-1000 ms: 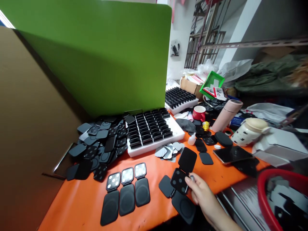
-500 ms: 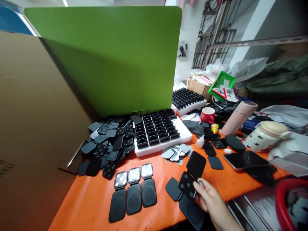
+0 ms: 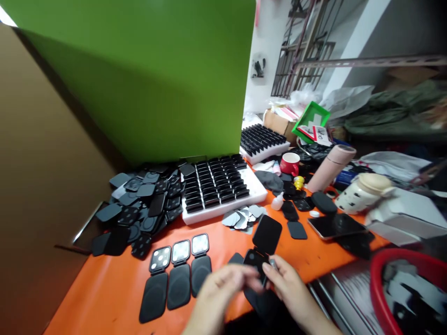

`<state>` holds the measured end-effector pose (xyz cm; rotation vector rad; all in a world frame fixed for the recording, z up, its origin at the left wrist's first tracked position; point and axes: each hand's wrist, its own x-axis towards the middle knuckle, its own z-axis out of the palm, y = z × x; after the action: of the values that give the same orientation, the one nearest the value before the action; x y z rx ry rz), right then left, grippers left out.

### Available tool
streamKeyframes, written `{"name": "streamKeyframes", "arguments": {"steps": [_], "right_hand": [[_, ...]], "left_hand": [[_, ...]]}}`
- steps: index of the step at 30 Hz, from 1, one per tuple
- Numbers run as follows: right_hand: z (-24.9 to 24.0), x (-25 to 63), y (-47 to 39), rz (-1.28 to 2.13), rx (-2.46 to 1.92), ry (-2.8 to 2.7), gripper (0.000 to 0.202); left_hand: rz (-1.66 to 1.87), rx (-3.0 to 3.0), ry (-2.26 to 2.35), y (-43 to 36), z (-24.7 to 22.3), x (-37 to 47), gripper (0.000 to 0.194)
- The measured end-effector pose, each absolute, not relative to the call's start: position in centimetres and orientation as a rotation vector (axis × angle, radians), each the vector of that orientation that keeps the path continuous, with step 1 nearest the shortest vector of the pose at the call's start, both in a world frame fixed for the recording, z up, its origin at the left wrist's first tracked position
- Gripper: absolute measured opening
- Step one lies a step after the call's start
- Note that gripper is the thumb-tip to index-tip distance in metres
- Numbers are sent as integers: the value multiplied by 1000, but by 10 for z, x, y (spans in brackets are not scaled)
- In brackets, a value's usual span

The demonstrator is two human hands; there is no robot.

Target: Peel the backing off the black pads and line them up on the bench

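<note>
My right hand is closed on a hinged black folding pad, thumb at the edge of its lower panel. The pad is unfolded, its upper panel tilted away. My left hand reaches in from the left to the lower panel; its fingers are smeared by motion, so whether they touch or hold anything is unclear. Partly behind the hands lies another dark pad. To the left, three opened pads lie in a row, among them one with a white-dotted panel on top.
A heap of black pads lies at the back left, beside a white foam tray of upright black pieces. Grey-silver flat pieces lie before it. Rightward are a phone, a red mug, a pink bottle and a red-rimmed bin.
My left hand has come into view and moved to the pad in my right hand. The camera view has shifted, so the surroundings sit further left.
</note>
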<state>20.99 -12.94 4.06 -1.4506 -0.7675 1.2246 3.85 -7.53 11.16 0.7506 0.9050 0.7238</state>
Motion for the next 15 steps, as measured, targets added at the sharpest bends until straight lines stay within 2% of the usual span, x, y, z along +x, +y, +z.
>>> {"name": "streamKeyframes", "arguments": {"steps": [7, 12, 15], "right_hand": [[52, 198, -123, 1313, -1378, -824, 30], [57, 186, -123, 1399, -1323, -987, 28], [55, 184, -123, 1265, -1452, -1098, 25]], "left_hand": [[753, 625, 893, -57, 55, 33, 37], [480, 788, 826, -73, 48, 40, 38], [476, 789, 853, -76, 53, 41, 36]]}}
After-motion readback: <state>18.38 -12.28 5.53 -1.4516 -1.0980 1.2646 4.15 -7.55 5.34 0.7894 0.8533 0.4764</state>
